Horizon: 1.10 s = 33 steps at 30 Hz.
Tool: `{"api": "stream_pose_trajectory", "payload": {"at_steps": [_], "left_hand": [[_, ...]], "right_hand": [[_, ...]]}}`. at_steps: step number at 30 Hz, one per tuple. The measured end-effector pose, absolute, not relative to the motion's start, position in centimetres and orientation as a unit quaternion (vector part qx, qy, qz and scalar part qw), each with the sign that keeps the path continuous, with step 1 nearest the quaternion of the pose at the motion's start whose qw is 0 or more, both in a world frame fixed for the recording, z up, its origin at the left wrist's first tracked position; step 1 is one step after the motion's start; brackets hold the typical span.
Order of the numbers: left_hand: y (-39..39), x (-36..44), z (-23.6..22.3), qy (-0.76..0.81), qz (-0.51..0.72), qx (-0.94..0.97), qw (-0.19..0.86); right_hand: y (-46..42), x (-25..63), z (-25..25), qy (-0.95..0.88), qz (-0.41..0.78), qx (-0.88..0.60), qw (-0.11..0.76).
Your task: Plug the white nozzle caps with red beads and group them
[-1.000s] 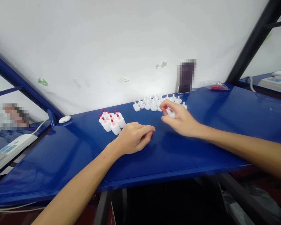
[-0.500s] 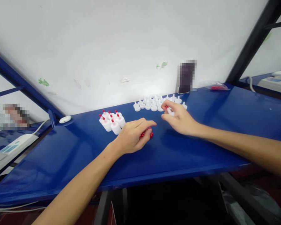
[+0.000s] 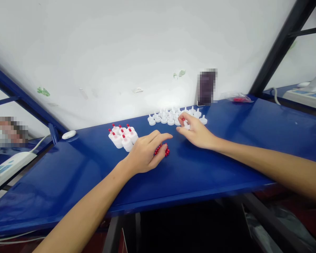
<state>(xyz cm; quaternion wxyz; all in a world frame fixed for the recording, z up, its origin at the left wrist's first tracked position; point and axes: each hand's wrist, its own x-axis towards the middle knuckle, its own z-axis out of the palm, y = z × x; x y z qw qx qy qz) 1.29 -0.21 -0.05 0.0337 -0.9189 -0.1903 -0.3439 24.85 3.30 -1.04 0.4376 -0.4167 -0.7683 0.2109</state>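
My right hand (image 3: 198, 133) pinches a white nozzle cap (image 3: 186, 125) with a red tip on its spout. Part of that cap is hidden by my fingers. My left hand (image 3: 146, 150) hovers at or just over a pile of small red tip caps (image 3: 168, 151), thumb and index finger apart, with nothing visible between them. To the left of that hand stand several red-tipped white nozzle caps (image 3: 126, 143) in a cluster. Behind my right hand, several plain white nozzle caps (image 3: 164, 119) without red tips are grouped upright near the wall.
The blue table (image 3: 94, 175) meets a white wall. A phone-like dark object (image 3: 206, 88), blurred, leans on the wall. At the back right lies a clear bag (image 3: 238, 98) with red pieces. A white oval case (image 3: 68, 135) sits at the left, near a power strip (image 3: 13, 165).
The whole view has shifted slightly, moving things a little to the left. Both hands keep nearly the same poses, and the right one still holds the red-tipped nozzle cap.
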Motion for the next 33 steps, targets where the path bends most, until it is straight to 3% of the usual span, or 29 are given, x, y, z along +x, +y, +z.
{"api": "stream_pose_trajectory", "payload": {"at_steps": [6,17,22,25,28,33], "left_hand": [[-0.2,1.4,-0.2,-0.209,-0.314,-0.925,0.034],[-0.5,1.7,-0.4,-0.232,-0.29,-0.928,-0.025],[-0.6,2.0,-0.1,-0.218,-0.291,-0.929,0.062],[-0.1,1.0,1.0,-0.235,-0.314,-0.91,0.135],[0.8,-1.2,2.6,-0.294,-0.261,-0.894,0.217],[2.2,-4.9,4.2,-0.387,-0.201,-0.875,0.212]], "right_hand": [[2.9,25.2,-1.4,-0.784,0.255,-0.415,0.384],[0.5,24.1,-1.4,-0.904,0.069,-0.298,0.3],[-0.1,23.3,-1.2,-0.909,-0.008,-0.251,0.333],[1.0,23.6,-0.9,-0.89,-0.01,-0.305,0.339],[3.4,25.2,-0.8,-0.859,-0.051,-0.419,0.289],[6.9,28.7,-0.9,-0.805,-0.075,-0.55,0.209]]}}
